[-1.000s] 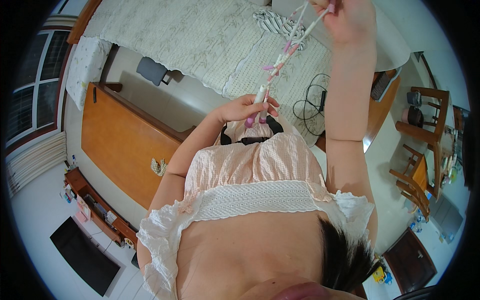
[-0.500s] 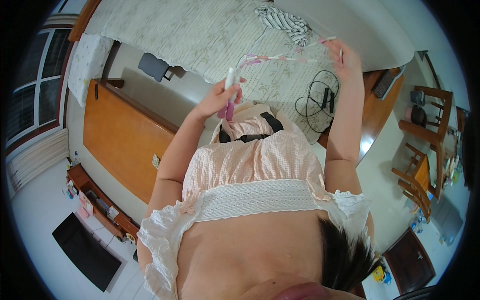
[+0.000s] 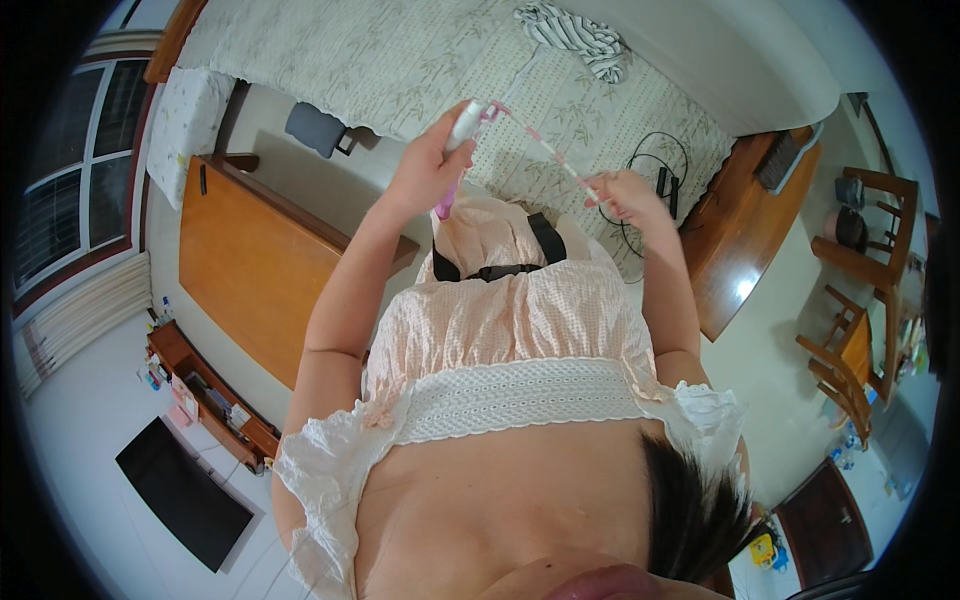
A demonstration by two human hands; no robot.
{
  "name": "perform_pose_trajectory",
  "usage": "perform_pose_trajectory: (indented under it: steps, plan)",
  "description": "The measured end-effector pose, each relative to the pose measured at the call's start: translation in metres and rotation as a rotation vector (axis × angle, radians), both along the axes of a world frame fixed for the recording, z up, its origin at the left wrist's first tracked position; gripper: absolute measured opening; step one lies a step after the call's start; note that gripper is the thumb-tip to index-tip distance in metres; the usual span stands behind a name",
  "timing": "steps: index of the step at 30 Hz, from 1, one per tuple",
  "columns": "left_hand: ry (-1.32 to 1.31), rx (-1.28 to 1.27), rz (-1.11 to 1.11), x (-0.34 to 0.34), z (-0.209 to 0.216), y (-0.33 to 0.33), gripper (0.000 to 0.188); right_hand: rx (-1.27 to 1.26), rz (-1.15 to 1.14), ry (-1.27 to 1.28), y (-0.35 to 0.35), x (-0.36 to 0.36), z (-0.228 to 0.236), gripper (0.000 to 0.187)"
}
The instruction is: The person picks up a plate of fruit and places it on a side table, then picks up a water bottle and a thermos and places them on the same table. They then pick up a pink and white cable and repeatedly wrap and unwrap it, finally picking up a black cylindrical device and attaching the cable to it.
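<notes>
My left hand (image 3: 432,165) is closed around a white handle (image 3: 464,124) of a skipping rope. Below that fist a pink-purple piece (image 3: 446,203) hangs down. From the handle's top, the rope's pink and white segmented strand (image 3: 548,147) slants down to the right. Its other end is pinched in the fingers of my right hand (image 3: 635,198), in front of the mat-covered seat. Beyond the right hand a black cord with two black handles (image 3: 668,188) lies coiled on the mat, partly hidden by the hand.
A striped cloth (image 3: 575,40) lies at the far side of the mat (image 3: 420,60). A brush (image 3: 780,160) rests on the wooden surface (image 3: 745,240) at right. An orange-brown table (image 3: 260,265) stands at left, near a grey stool (image 3: 315,130). Wooden chairs (image 3: 850,345) are farther right.
My right hand has come down and inward, nearer the left, and the strand now slopes downward instead of stretching up to the right. My left hand has risen a little.
</notes>
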State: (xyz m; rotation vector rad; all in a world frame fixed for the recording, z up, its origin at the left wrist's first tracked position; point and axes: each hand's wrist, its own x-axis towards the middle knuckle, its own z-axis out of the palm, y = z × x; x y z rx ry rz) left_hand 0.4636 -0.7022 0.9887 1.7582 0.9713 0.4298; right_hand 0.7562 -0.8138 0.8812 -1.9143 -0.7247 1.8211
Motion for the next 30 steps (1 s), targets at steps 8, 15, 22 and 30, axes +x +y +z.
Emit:
perform_pose_trajectory:
  steps: [8, 15, 22, 30]
  plan:
    - [-0.04, 0.255, -0.115, 0.013, 0.023, -0.017, 0.044, 0.593, 0.381, -0.576, 0.019, -0.068, 0.026, 0.084]
    - [-0.039, 0.273, -0.156, 0.008, 0.021, -0.018, 0.04, 1.172, 0.182, -0.246, 0.062, -0.089, 0.053, 0.043]
    - [-0.108, -0.307, -0.083, -0.012, 0.024, -0.005, 0.037, 0.852, 0.222, 0.237, 0.065, -0.073, 0.097, 0.022]
    - [-0.175, -0.273, 0.0, -0.005, 0.015, -0.001, 0.036, 0.689, 0.019, 0.565, 0.074, -0.059, 0.1, 0.023]
